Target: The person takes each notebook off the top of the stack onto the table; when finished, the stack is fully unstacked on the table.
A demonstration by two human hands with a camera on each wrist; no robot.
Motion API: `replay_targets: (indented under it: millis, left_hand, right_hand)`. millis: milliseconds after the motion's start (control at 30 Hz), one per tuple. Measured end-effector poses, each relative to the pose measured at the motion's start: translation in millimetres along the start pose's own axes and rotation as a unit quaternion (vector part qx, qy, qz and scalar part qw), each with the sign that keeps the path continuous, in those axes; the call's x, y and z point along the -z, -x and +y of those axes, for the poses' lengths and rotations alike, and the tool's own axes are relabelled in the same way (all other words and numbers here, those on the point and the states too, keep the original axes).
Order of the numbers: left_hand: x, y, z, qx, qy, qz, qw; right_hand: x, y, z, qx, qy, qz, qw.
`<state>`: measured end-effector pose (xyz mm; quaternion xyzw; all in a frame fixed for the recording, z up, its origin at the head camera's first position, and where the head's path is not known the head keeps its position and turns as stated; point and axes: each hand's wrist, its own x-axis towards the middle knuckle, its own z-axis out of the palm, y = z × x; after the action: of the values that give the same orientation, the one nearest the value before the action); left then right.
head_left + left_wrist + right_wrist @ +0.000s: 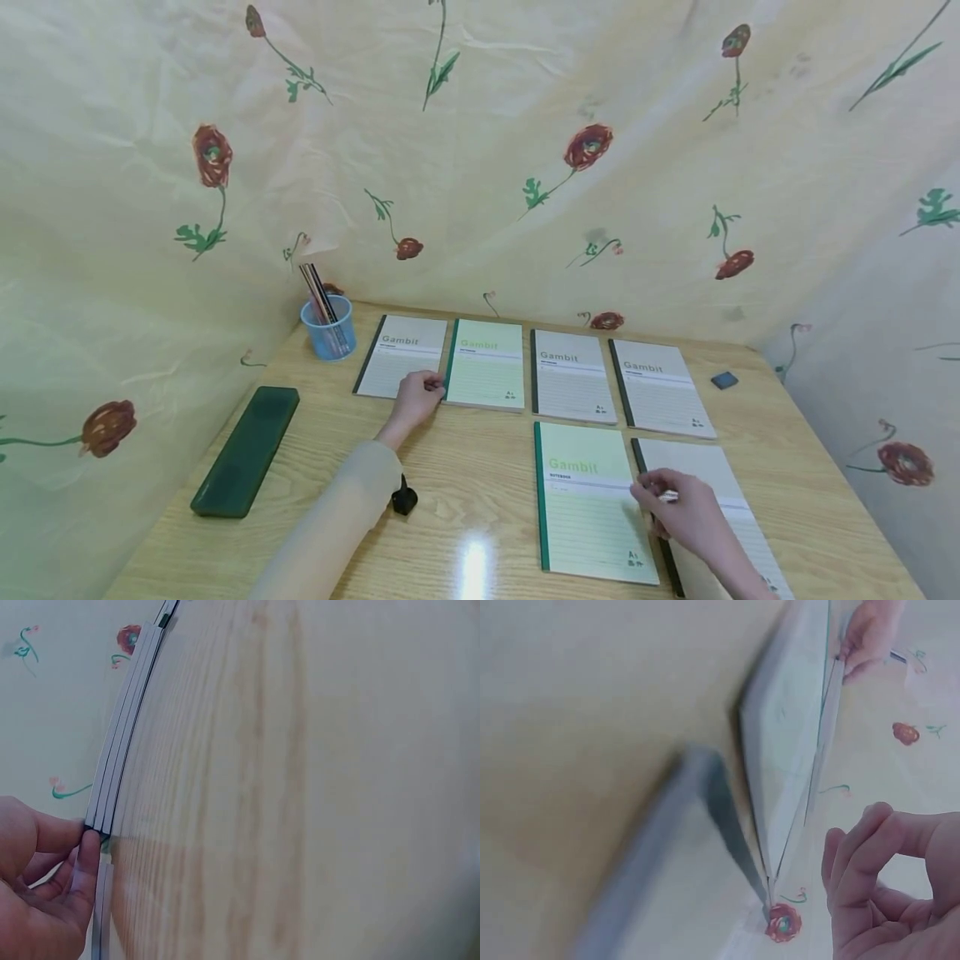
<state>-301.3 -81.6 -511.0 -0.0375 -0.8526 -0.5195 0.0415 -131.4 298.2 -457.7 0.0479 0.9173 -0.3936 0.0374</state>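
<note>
My left hand point(417, 401) is at the lower left corner of the green-spined notebook point(486, 367) in the back row. In the left wrist view, its thumb and fingertips pinch the corner of the layered notebook edges point(124, 742). To its left lies a dark-spined white notebook point(401, 354). My right hand point(692, 510), loosely curled with nothing in it, hovers over the gap between the front green-spined notebook point(585, 508) and the front dark-spined notebook point(712, 483). The right wrist view shows its thumb and fingers forming a ring.
Two more dark-spined notebooks, one point(572, 379) beside the other point(660, 387), continue the back row. A blue cup point(330, 337) of pencils stands at the back left. A dark green case point(247, 450) lies at left, a small dark block point(724, 380) at right. A flowered cloth point(450, 167) hangs behind.
</note>
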Motion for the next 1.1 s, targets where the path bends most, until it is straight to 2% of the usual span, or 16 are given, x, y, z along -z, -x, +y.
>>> replay_targets:
  millis: [133, 333, 567, 867, 1100]
  left_hand:
    - [-0.7, -0.1, 1.5, 0.006, -0.002, 0.0, 1.0]
    - [-1.5, -0.4, 3.4, 0.023, -0.008, -0.004, 0.9997]
    - [-1.4, -0.6, 8.3, 0.034, -0.02, -0.005, 0.9992]
    - [-3.1, -4.4, 13.2, 0.034, -0.047, 0.001, 0.9983]
    - [-5.6, -5.4, 15.1, 0.034, -0.06, 0.014, 0.9975]
  right_hand:
    - [0.0, -24.9, -6.6, 0.032, -0.011, -0.007, 0.999]
    - [-7.5, -65.1, -24.5, 0.037, -0.014, -0.027, 0.999]
    - [-27.2, -104.4, -49.7, 0.052, -0.038, -0.055, 0.996]
    - [-69.3, -142.0, -74.9, 0.045, -0.05, -0.08, 0.995]
    - [-87.5, -161.9, -80.9, 0.029, -0.065, -0.085, 0.994]
